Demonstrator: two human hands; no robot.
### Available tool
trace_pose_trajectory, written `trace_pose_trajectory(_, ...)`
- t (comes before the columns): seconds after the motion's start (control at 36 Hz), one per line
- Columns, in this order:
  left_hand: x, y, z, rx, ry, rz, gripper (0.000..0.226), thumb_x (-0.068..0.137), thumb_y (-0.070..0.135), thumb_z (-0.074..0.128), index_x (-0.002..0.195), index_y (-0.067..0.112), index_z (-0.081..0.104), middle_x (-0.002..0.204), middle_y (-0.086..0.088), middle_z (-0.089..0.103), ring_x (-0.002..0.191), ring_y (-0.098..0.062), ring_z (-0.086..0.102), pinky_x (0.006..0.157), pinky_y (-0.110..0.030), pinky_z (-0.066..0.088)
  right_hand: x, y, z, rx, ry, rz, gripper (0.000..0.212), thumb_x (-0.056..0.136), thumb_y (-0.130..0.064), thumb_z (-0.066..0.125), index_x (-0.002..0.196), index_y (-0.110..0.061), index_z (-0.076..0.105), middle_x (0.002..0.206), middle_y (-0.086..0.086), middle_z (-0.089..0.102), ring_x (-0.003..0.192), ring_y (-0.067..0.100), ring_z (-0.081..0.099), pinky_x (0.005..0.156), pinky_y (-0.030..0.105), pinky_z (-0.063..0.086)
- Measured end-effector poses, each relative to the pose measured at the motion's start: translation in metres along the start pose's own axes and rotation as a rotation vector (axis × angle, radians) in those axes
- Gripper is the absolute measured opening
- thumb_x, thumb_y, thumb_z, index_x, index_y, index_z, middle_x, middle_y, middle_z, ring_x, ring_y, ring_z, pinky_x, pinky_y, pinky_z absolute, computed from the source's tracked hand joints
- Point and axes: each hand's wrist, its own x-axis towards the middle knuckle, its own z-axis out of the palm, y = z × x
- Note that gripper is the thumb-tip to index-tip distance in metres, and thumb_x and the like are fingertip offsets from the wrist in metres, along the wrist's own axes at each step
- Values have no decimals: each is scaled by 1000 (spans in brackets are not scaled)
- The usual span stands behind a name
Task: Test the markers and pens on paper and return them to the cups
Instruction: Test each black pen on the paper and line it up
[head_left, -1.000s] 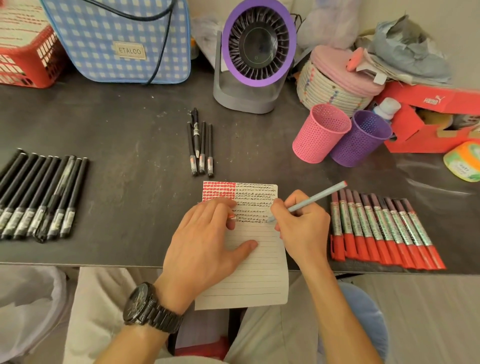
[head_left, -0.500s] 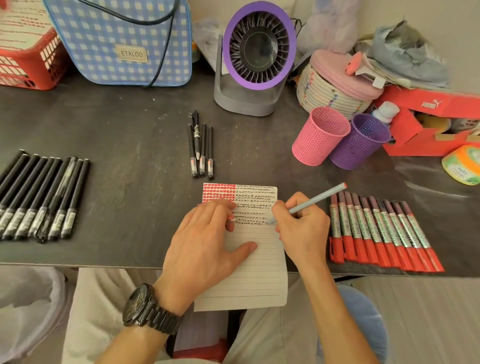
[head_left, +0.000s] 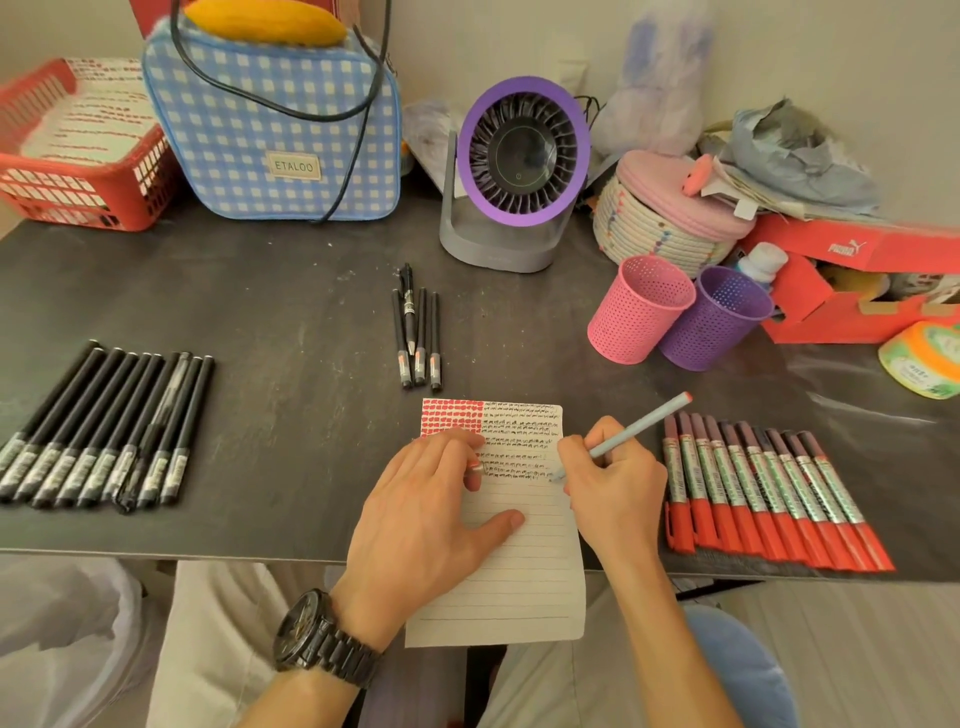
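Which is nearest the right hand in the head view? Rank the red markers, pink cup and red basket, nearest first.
1. Red markers, right beside the right hand, which holds the pen.
2. Pink cup, farther back on the right.
3. Red basket, far back-left corner.

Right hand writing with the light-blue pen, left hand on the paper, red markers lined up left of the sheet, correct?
Not quite: the head view shows the red markers lined up to the right of the paper; black pens lie to its left. The right hand does grip the light-blue pen, and the left hand rests on the paper.
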Motion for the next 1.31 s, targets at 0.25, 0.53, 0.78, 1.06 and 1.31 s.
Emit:
trace_pose_trajectory(0.25,-2,-4,-5,-207,12,41,23,102,51,32,97,37,50,146,28,47,145,5,26,119,-26,28,-11,-17,-11,495,19,70,31,105,-30,54,76,-21,63,58,6,62,49,16,57,45,24,45)
trace_pose_trajectory(0.53,-4,-8,-4,-249,142,-4,33,103,50,42,126,41,63,116,31,56,107,-5,52,86,-11,40,-29,-19,-3,722,-209,105,25,87,-50,69,82,-25,69,69,16,68,47,20,53,44,24,41)
trace_pose_trajectory(0.78,-4,-11,-2,-193,109,23,33,101,49,47,129,43,63,113,29,58,103,-4,51,85,-14,41,-31,-12,-7,702,-238,36,39,81,-60,74,85,-21,71,68,16,67,49,17,52,46,22,42)
trace_pose_trajectory(1.06,-4,-13,0,-39,83,200,28,102,48,49,122,44,68,121,29,64,106,-2,54,78,-30,47,-37,-24,-4,498,-328,-4,5,83,-28,79,82,-23,79,66,6,72,57,5,63,56,15,48)
trace_pose_trajectory(1.31,-3,-8,7,68,100,154,28,98,47,51,121,45,67,110,29,64,97,-4,53,71,-26,45,-34,-31,-9,595,-328,13,5,91,-23,74,86,-22,75,66,11,69,48,11,54,46,23,42)
